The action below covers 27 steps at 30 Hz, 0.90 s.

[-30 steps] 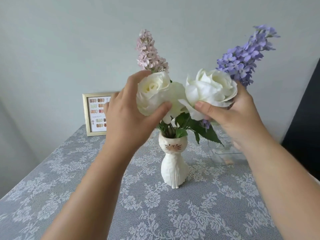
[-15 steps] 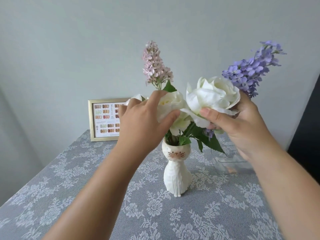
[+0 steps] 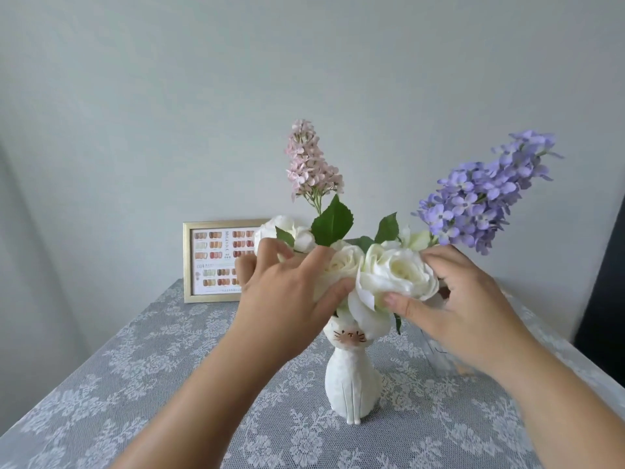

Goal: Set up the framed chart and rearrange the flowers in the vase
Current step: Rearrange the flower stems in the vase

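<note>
A white cat-shaped vase stands mid-table and holds white roses, a pink lilac spike and a purple lilac spike. My left hand grips the left white rose from the left, thumb under it. The right white rose is pinched in my right hand, with the thumb below the bloom and the fingers behind it. Another white bloom shows behind my left hand. The gold-framed colour chart stands upright against the wall at the back left.
A grey tablecloth with white lace flowers covers the table. A clear plastic box sits behind my right hand, mostly hidden. The wall runs close behind the table; a dark panel is at the far right.
Both hands have pressed the two white roses down and closer together, low over the vase mouth. The camera view has tilted up, so everything sits lower in the frame.
</note>
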Motion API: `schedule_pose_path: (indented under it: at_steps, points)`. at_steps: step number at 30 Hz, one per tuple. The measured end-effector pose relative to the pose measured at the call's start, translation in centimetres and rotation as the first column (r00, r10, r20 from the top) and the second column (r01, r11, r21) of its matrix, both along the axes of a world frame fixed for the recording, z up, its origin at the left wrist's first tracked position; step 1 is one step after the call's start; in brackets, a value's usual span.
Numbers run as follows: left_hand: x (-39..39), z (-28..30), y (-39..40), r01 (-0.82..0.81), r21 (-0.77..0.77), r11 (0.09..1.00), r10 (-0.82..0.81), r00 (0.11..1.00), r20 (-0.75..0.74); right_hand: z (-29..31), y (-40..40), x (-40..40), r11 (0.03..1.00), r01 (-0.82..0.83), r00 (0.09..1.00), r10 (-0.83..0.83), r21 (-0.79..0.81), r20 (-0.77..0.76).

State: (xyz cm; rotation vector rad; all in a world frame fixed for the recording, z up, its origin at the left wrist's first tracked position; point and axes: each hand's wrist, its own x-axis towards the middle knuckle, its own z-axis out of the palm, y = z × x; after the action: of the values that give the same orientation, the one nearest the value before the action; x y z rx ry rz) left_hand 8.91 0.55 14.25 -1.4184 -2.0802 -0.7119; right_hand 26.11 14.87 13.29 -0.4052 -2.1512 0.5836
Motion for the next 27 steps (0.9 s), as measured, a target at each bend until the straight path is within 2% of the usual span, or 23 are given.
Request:
schedule_pose_path:
  at_steps: [6, 10, 15, 20, 24, 27]
  points:
    - [-0.1, -0.8, -0.1, -0.004, -0.016, 1.0, 0.004, 0.999, -0.033, -0.5, -0.1, -0.5, 0.998, 0.008, 1.0, -0.008, 0.068, 0.013]
    - [0.0, -1.3, 0.0, -0.023, -0.042, 0.999, 0.019, 0.997, -0.08, -0.6, -0.1, -0.6, 0.999, -0.024, 1.0, 0.024, 0.021, -0.006]
    - [0.6, -1.8, -0.4, -0.043, -0.079, 0.996, 0.041, 0.999, -0.029, -1.2, 0.3, -0.3, 0.996, -0.042, 0.999, 0.04, -0.084, -0.027]
    - [1.5, -2.4, -0.5, -0.066, -0.074, 0.995, 0.064, 0.997, -0.037, -1.5, -0.2, -0.2, 0.999, 0.05, 0.998, -0.051, -0.014, -0.025]
    - [1.4, -3.2, -1.2, -0.006, 0.01, 1.0, 0.006, 1.0, -0.001, -1.5, -1.0, 0.1, 0.998, 0.053, 0.998, -0.053, 0.029, -0.03]
    - [0.6, -4.1, -2.5, -0.025, 0.281, 0.959, -0.005, 0.994, 0.106, -2.0, -1.0, 0.9, 0.998, 0.01, 0.999, -0.013, -0.06, -0.049]
